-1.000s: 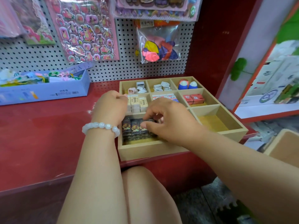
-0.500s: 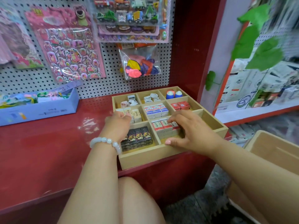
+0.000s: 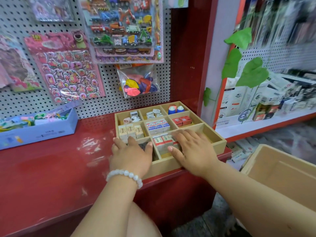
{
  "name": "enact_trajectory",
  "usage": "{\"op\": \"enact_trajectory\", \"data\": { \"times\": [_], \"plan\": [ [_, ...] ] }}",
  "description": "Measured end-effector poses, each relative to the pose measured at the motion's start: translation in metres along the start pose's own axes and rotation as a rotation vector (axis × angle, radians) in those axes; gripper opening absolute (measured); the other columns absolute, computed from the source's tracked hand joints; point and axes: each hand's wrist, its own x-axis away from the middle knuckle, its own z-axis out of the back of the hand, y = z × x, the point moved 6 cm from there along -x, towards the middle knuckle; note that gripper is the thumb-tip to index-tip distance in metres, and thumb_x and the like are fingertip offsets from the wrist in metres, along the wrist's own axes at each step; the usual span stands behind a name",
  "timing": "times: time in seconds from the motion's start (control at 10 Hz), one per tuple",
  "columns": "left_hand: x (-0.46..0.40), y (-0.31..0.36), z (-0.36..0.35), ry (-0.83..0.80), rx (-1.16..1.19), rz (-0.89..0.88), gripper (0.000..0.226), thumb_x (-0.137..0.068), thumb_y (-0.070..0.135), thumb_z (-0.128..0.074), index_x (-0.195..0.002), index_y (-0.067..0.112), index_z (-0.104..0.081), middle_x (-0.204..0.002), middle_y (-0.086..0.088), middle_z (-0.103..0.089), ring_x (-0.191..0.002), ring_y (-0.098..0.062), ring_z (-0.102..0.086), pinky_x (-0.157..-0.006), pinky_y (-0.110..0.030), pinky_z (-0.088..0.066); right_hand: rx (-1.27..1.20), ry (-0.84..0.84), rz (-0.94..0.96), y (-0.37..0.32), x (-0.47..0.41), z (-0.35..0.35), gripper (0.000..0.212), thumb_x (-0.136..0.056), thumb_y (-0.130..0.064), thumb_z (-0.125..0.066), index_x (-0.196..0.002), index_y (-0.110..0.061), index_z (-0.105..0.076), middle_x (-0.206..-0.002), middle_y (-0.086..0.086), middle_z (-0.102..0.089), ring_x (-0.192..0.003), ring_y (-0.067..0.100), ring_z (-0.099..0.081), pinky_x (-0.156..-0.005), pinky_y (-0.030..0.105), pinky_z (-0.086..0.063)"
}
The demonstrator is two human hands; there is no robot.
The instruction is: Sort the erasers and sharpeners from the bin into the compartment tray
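A wooden compartment tray [image 3: 214, 132] sits on the red shelf [image 3: 51, 168], filled with boxed erasers and small sharpeners. My left hand [image 3: 131, 154] lies flat over the front-left compartment, covering most of the dark erasers [image 3: 144, 144] there. My right hand [image 3: 191, 149] lies flat with spread fingers over the front-middle compartment, on the white and red erasers [image 3: 162, 140]. Cream erasers [image 3: 130, 130], blue and white erasers [image 3: 158, 125], red erasers [image 3: 182, 120] and blue sharpeners [image 3: 176, 109] fill other cells. The front-right compartment's inside is partly hidden. A pale wooden bin [image 3: 280, 170] stands low at the right.
A blue cardboard box [image 3: 39, 129] of small items stands at the shelf's left. Sticker sheets [image 3: 70, 72] and a bag of balloons [image 3: 139, 84] hang on the pegboard behind. A red upright panel [image 3: 188, 57] borders the tray's right. More stocked shelves lie beyond.
The view has tilted up and shifted. My right hand moved from the dark erasers to the front-middle cell and flattened. My left hand slid from the cream erasers onto the dark erasers.
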Motion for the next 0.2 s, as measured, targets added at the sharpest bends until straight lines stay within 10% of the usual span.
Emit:
{"op": "enact_trajectory", "data": {
  "times": [0.2],
  "plan": [
    [0.002,0.001,0.004,0.061,-0.014,0.029,0.070,-0.090,0.063,-0.023,-0.139,0.016,-0.037,-0.149,-0.023,-0.025,-0.132,-0.038,-0.032,-0.094,-0.045,-0.043,-0.541,0.130,-0.132,0.025,0.029,0.031,0.058,-0.088,-0.062,-0.025,-0.134,-0.033,-0.045,-0.133,-0.016,-0.047,-0.124,-0.002,-0.038,-0.103,0.022,-0.029]
  ]
}}
